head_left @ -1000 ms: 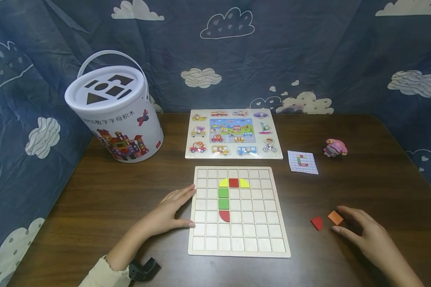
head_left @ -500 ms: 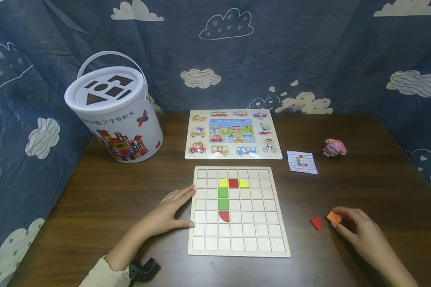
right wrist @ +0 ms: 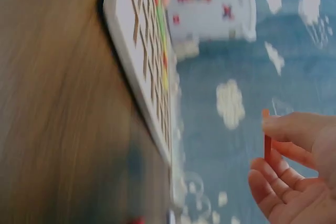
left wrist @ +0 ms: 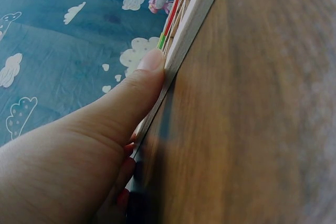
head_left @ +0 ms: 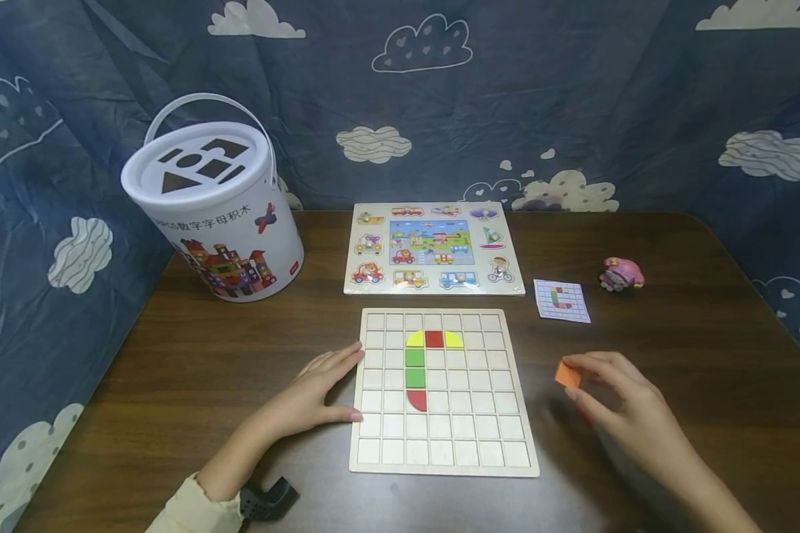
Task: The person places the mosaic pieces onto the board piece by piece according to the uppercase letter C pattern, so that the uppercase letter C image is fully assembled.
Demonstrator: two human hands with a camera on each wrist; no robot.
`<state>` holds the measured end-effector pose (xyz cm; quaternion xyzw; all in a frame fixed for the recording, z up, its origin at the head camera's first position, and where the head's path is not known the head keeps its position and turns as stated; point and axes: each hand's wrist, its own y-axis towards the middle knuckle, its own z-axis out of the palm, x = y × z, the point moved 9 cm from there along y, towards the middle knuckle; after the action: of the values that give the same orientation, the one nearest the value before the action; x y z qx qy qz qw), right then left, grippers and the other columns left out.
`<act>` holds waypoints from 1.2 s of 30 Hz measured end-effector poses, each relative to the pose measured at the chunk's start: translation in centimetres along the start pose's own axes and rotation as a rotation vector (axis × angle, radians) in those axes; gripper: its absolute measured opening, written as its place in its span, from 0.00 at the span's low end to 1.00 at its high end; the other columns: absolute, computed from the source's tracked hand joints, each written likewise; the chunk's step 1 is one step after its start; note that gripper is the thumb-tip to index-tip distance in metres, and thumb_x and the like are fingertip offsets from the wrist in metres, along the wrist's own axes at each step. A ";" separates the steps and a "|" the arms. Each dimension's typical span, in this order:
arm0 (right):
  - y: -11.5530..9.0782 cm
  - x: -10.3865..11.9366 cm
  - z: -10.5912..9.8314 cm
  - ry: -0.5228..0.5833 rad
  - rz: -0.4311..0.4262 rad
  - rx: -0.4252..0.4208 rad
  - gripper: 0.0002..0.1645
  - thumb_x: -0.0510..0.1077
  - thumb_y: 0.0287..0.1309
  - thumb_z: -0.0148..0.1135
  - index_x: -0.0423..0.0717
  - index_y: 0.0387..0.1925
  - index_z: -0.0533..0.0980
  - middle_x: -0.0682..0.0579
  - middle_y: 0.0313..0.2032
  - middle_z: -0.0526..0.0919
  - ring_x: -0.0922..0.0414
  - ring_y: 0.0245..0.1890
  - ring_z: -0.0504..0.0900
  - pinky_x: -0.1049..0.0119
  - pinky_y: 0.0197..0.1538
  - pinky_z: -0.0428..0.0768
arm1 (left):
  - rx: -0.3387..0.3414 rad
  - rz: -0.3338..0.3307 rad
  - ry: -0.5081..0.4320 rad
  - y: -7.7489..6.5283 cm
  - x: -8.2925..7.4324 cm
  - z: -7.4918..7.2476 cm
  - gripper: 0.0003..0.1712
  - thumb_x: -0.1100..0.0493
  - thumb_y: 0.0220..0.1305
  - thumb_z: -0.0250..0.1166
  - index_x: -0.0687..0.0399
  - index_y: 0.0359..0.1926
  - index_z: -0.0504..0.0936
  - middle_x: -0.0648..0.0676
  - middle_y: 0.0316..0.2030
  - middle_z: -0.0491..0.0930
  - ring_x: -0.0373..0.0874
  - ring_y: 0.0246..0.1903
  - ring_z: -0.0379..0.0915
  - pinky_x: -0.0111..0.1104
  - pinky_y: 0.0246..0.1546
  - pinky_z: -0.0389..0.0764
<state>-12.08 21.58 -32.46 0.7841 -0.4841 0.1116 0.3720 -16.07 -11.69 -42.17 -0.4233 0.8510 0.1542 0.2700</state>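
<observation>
My right hand (head_left: 630, 403) pinches an orange square tile (head_left: 567, 374) between thumb and fingertips, right of the wooden grid board (head_left: 444, 463). The right wrist view shows that orange tile (right wrist: 267, 148) edge-on, raised off the table. Beneath the hand, a red quarter-round tile (head_left: 587, 418) is mostly hidden. My left hand (head_left: 310, 396) rests with spread fingers against the board's left edge; its thumb (left wrist: 152, 61) touches that edge in the left wrist view. Set in the grid are two yellow quarter-rounds, a red square (head_left: 434, 339), two green squares (head_left: 415, 368) and a red quarter-round (head_left: 417, 400).
A small pattern card (head_left: 563, 301) lies beyond the right hand, beside a pink toy figure (head_left: 622, 274). Behind the grid board is a vehicle picture puzzle (head_left: 433, 285). A white lidded bucket (head_left: 233, 222) stands at the back left, and a cloud-print cloth hangs behind the table.
My right hand has taken hold of the orange tile, lifted it and carried it left toward the board, now covering most of the loose red tile. The left hand has stayed put.
</observation>
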 end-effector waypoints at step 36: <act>2.0 4.1 14.8 0.126 -0.016 0.447 0.14 0.45 0.51 0.65 0.54 0.42 0.79 0.64 0.38 0.72 0.65 0.39 0.68 0.66 0.42 0.69 | 0.000 -0.008 -0.002 -0.1 0.2 0.1 0.52 0.34 0.47 0.61 0.52 0.68 0.54 0.50 0.67 0.49 0.47 0.64 0.46 0.46 0.62 0.45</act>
<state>-14.49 8.06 -39.65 0.8422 -0.4170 0.2620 0.2194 -16.09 -11.81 -42.42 -0.4266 0.8489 0.1535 0.2716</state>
